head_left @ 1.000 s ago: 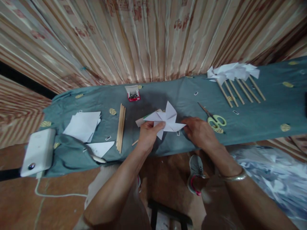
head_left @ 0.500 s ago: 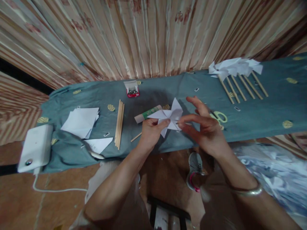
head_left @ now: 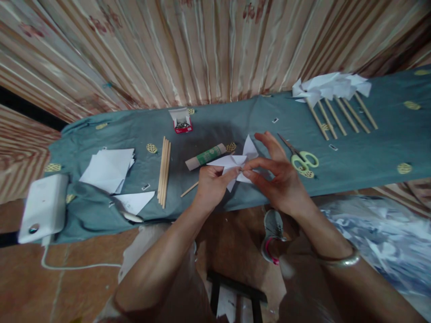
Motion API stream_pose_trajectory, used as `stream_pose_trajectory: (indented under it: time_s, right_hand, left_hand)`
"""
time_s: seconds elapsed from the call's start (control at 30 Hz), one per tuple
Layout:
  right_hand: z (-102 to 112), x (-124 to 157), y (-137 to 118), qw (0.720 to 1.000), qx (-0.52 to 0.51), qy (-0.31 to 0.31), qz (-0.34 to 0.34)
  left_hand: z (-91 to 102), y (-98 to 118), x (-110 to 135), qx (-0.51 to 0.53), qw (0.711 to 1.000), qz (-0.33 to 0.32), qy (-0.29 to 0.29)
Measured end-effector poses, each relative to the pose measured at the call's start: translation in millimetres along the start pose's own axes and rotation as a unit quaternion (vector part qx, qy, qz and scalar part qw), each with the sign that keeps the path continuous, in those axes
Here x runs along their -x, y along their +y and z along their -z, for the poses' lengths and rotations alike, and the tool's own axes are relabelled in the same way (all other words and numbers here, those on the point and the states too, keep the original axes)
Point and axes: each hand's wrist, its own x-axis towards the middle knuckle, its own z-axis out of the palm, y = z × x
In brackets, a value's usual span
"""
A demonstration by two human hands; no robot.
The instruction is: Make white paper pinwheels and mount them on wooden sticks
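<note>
A white paper pinwheel (head_left: 249,148) with folded blades is over the near middle of the table. My left hand (head_left: 213,185) pinches it, thumb on top near the centre. My right hand (head_left: 276,179) has thumb and index finger pressed together at the pinwheel's centre. Between those fingertips is a small metal pin (head_left: 241,170), mostly hidden, its point not visible. A glue stick (head_left: 206,157) with a green label lies just behind my left hand. Beneath the pinwheel, a thin wooden stick (head_left: 189,189) is partly covered. Green-handled scissors (head_left: 305,162) lie right of my right hand.
Wooden sticks (head_left: 164,172) lie to the left, beside stacked white paper (head_left: 109,168). An open red box (head_left: 182,125) holds small metal pins. Finished pinwheels on sticks (head_left: 332,89) lie at the back right. A white device (head_left: 43,206) with a cable sits at the left edge.
My right hand has moved left, bringing its pinched fingertips and the pin from beside the pinwheel onto its centre. The left hand keeps its hold. The view has shifted slightly.
</note>
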Motion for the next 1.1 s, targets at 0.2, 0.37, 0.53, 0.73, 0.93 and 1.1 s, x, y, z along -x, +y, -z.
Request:
stream_pose_trajectory:
  time_s: [0.2, 0.37, 0.53, 0.73, 0.93, 1.1]
  right_hand:
    - [1.6, -0.5, 2.5, 1.000, -0.011, -0.014, -0.007]
    - [3.3, -0.9, 3.5, 1.000, -0.020, -0.020, -0.012]
    - [5.1, -1.8, 4.8, 0.998, -0.037, -0.036, -0.030]
    - [7.6, -1.4, 6.0, 0.996, -0.069, -0.047, -0.035]
    - [7.8, -1.0, 5.6, 0.996, -0.076, -0.042, -0.033]
    - [8.7, -1.2, 5.2, 0.995, -0.083, -0.046, -0.038]
  left_hand:
    - [0.8, -3.8, -1.7, -0.010, 1.000, -0.013, -0.005]
    - [2.1, -4.6, -1.9, -0.036, 0.999, -0.016, -0.013]
    - [2.6, -4.3, -2.7, -0.047, 0.998, -0.017, -0.027]
    - [3.5, -5.6, -2.6, -0.063, 0.997, -0.015, -0.030]
    - [3.5, -7.6, -2.5, -0.059, 0.998, -0.016, -0.034]
    - [3.6, -8.2, -2.4, -0.067, 0.997, -0.024, -0.033]
